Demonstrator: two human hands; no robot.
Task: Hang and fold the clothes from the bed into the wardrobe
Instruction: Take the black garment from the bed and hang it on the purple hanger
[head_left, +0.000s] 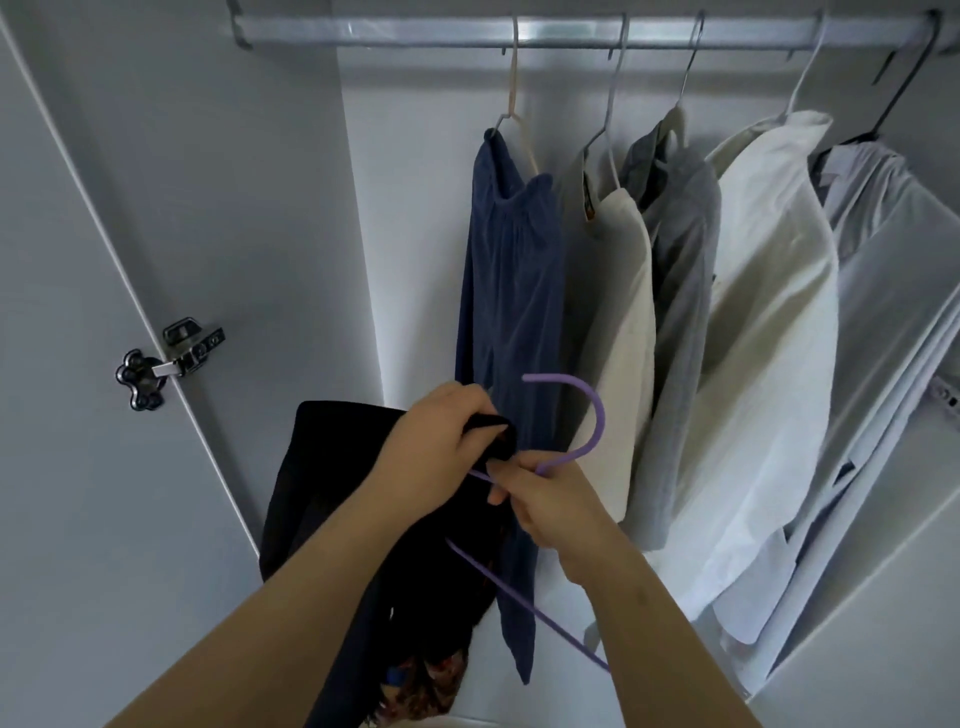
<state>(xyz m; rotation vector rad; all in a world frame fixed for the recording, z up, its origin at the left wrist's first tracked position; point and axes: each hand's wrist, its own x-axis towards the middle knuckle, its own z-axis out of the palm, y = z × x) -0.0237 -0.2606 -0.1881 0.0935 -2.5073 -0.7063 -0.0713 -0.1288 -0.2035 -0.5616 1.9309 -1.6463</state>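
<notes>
A black garment (332, 467) hangs in front of the open wardrobe, draped over a purple hanger (589, 415). My left hand (436, 441) pinches the garment's top edge near the hanger's neck. Just below the hook, my right hand (545, 499) grips the hanger, whose hook curves up and left. One purple hanger arm runs down to the lower right past my right forearm. A patterned brown part of the garment shows at the bottom.
The metal wardrobe rail (519, 28) runs across the top. Several clothes hang from it: a navy piece (511, 291), a cream one (618, 332), a grey one (680, 312), a white shirt (769, 338), a pale shirt (893, 291). The white door (78, 364) with a hinge (171, 358) stands left.
</notes>
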